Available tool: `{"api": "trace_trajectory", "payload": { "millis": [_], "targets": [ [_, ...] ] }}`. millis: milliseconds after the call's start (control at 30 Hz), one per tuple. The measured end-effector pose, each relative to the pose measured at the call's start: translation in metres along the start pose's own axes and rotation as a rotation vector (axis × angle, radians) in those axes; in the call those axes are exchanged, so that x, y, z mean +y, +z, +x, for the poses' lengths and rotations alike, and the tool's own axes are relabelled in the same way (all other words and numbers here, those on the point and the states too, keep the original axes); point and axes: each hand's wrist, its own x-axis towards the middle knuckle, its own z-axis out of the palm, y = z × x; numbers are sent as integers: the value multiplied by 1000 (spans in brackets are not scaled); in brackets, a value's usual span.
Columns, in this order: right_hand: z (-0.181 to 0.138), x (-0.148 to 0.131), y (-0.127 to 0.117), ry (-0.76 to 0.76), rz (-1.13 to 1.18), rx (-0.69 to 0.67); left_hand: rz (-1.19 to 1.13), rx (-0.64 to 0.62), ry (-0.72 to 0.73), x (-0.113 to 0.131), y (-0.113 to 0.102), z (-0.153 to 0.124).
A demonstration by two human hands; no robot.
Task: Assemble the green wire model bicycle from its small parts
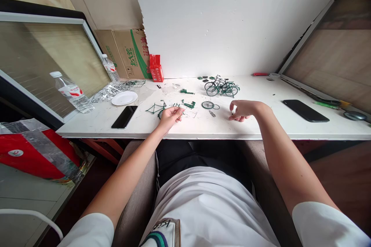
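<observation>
My left hand (170, 115) rests on the white table (261, 127), fingers curled on a small green model part beside a green bicycle frame (155, 108). My right hand (242, 109) lies to the right, fingers curled and pinching a tiny dark piece I cannot name. Between the hands lie a small wheel (208, 105), a ring and loose green parts (189, 104). Finished green model bicycles (222, 87) stand further back.
A black phone (124, 117) and a white plate (124, 98) lie left, with a water bottle (72, 93) and a red box (156, 71). Another black phone (305, 110) lies right, near tools (329, 104) at the edge. A cardboard box (127, 52) stands behind.
</observation>
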Motion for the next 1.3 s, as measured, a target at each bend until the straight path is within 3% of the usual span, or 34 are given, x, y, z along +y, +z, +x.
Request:
{"api": "trace_trajectory", "payload": {
  "millis": [400, 533, 633, 700, 833, 900, 967, 1067, 1200, 1300],
  "targets": [
    [-1, 5, -6, 42, -127, 68, 99, -14, 30, -1, 2, -2],
    [-4, -7, -4, -24, -206, 170, 218, -33, 85, -6, 4, -4],
    [-3, -23, 4, -218, -231, 346, 291, -20, 134, -10, 5, -4],
    [-1, -34, 12, -408, -92, 403, 330, -9, 162, -11, 6, -4],
    [11, -54, 39, -764, 373, 178, 453, 25, 246, -13, 8, -5],
    [20, -65, 58, -854, 548, 177, 522, 47, 311, -12, 10, -7],
    [28, -76, 78, -867, 641, 300, 561, 61, 355, -12, 11, -8],
    [35, -88, 104, -892, 694, 624, 578, 63, 370, -12, 12, -10],
    [35, -94, 117, -952, 636, 780, 586, 56, 359, -12, 13, -11],
    [35, -93, 116, -942, 664, 811, 595, 57, 355, -12, 13, -11]
  ]
}}
